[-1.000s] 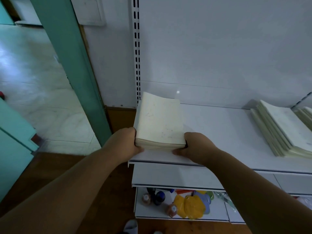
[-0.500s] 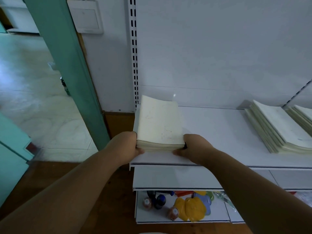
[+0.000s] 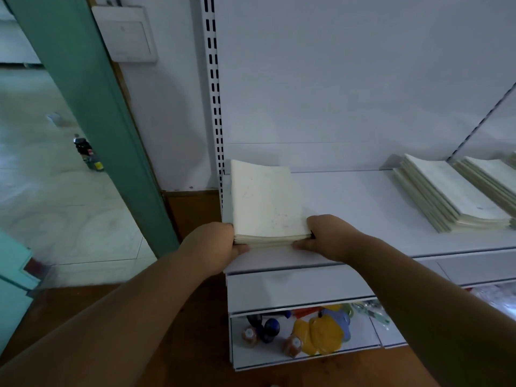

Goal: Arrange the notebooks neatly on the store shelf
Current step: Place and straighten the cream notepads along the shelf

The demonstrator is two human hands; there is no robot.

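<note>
The left hand point(image 3: 215, 244) and right hand point(image 3: 332, 236) grip the notebook stack point(image 3: 265, 202) with fingers curled on its near corners. To finish well, square the edges and push it straight back on the shelf point(image 3: 363, 202).

The location is a retail shop. A white metal gondola shelf point(image 3: 363, 208) stands against a white back panel, with a slotted upright rail point(image 3: 213, 88) for adjustable brackets. Cream notebooks lie in flat stacks point(image 3: 446, 191) on the shelf as stock. A lower shelf point(image 3: 279, 356) carries small bottles point(image 3: 261, 331) and yellow packaged goods point(image 3: 321, 335). A teal door frame point(image 3: 92, 101) at the left opens onto a pale tiled floor point(image 3: 55, 213); the floor below the shelving is brown.
</note>
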